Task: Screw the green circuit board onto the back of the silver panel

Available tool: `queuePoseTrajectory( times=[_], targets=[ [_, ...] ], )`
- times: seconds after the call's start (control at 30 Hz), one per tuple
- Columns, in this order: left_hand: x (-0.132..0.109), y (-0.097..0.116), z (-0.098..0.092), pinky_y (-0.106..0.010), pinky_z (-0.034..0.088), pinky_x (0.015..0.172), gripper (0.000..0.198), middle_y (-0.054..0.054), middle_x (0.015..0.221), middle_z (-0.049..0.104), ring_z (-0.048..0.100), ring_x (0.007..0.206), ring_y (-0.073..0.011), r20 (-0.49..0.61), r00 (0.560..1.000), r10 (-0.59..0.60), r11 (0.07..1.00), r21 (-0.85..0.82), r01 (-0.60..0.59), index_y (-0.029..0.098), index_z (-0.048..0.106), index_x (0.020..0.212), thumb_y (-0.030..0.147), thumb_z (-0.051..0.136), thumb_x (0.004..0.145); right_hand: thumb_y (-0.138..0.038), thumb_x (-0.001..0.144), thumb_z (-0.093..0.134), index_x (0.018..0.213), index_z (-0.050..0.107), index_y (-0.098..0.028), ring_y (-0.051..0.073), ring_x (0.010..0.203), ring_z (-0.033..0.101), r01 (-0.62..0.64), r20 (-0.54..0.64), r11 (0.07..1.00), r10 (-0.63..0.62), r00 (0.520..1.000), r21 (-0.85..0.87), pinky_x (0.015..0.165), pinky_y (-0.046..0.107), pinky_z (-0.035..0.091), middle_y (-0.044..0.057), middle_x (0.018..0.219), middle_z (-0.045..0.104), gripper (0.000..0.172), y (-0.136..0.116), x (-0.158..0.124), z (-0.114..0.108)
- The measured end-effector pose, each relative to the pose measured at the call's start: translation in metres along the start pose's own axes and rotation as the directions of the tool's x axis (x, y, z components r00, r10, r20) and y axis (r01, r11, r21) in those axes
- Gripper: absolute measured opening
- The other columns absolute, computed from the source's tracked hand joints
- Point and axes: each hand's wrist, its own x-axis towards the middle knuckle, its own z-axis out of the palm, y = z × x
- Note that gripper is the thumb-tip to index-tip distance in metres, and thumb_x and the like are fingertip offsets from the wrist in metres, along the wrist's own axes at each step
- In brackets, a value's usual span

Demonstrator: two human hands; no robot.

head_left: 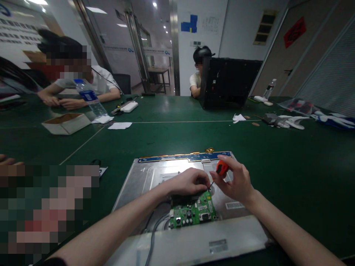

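A metal display panel (pixel 235 190) lies flat on the green table in front of me, with a green circuit board (pixel 194 210) on it. My right hand (pixel 235 177) grips the red and black handle of a screwdriver (pixel 222 168), fingers closed around it. Its thin shaft slants down to the board's upper right corner. My left hand (pixel 191 181) rests over the board's far edge, its fingertips pinched together near the screwdriver tip. Whatever those fingers hold is too small to make out. A grey cable (pixel 152 240) runs from the board's left side toward me.
A blue circuit strip (pixel 183 157) lines the panel's far edge. Beyond stand an open box (pixel 66 123), a water bottle (pixel 93 99) and a large black casing (pixel 230 83). Gloves (pixel 288 121) lie at right. Two people sit across the table; another person's hand (pixel 9 160) shows at left.
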Motion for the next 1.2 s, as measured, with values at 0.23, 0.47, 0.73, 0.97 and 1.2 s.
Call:
queuePoseTrajectory(
  times=[0.23,0.47,0.73,0.97,1.2],
  targets=[
    [0.0001,0.0027,-0.0009,-0.024,0.045,0.073,0.015,-0.001,0.085,0.067,0.061,0.079,-0.017,0.007,1.0,0.013,1.0,0.002,-0.013,0.014,0.067,0.092,0.008,0.06,0.08,-0.015,0.087,0.046,0.139,0.032,-0.017,0.013,0.056,0.059,-0.019,0.103,0.986,0.001,0.995,0.167,0.051,0.026,0.052,0.005,0.083,0.066,0.054,-0.0031,0.0038,-0.0048],
    [-0.0001,0.0016,-0.0004,-0.023,0.045,0.071,0.012,-0.001,0.082,0.066,0.06,0.076,-0.0165,-0.006,1.0,0.012,1.0,0.006,-0.012,0.014,0.066,0.089,0.008,0.061,0.08,-0.012,0.086,0.053,0.138,0.035,-0.016,0.012,0.052,0.056,0.024,0.04,0.997,-0.027,0.999,0.074,0.044,0.023,0.047,0.0,0.075,0.064,0.056,-0.0046,0.0023,-0.0017],
    [-0.0002,-0.0018,0.001,-0.023,0.045,0.07,0.009,-0.001,0.082,0.066,0.06,0.076,-0.0157,-0.032,0.999,0.023,1.0,-0.018,-0.023,0.014,0.066,0.086,0.009,0.062,0.08,-0.019,0.088,0.058,0.135,0.037,-0.017,0.01,0.048,0.053,0.049,0.023,0.998,-0.049,0.999,0.029,0.043,0.022,0.045,-0.003,0.071,0.062,0.051,-0.003,0.0003,-0.0019],
    [-0.0002,0.0009,0.0004,-0.022,0.043,0.066,0.006,0.001,0.077,0.063,0.057,0.073,-0.0146,-0.024,1.0,0.019,1.0,-0.012,-0.019,0.014,0.065,0.084,0.01,0.062,0.081,-0.014,0.089,0.047,0.136,0.036,-0.014,0.012,0.057,0.058,0.053,0.061,0.989,-0.062,0.996,0.137,0.049,0.023,0.05,0.002,0.078,0.063,0.048,-0.0071,0.0081,-0.004],
    [-0.0003,0.003,-0.0004,-0.021,0.043,0.067,0.007,0.001,0.079,0.063,0.058,0.074,-0.0147,-0.002,1.0,0.004,1.0,-0.006,-0.004,0.014,0.065,0.086,0.01,0.061,0.081,-0.008,0.081,0.052,0.133,0.04,-0.015,0.02,0.086,0.063,0.068,-0.008,0.994,-0.067,0.998,0.084,0.064,0.031,0.057,0.007,0.087,0.062,0.053,-0.008,0.0065,-0.0044]
  ],
)
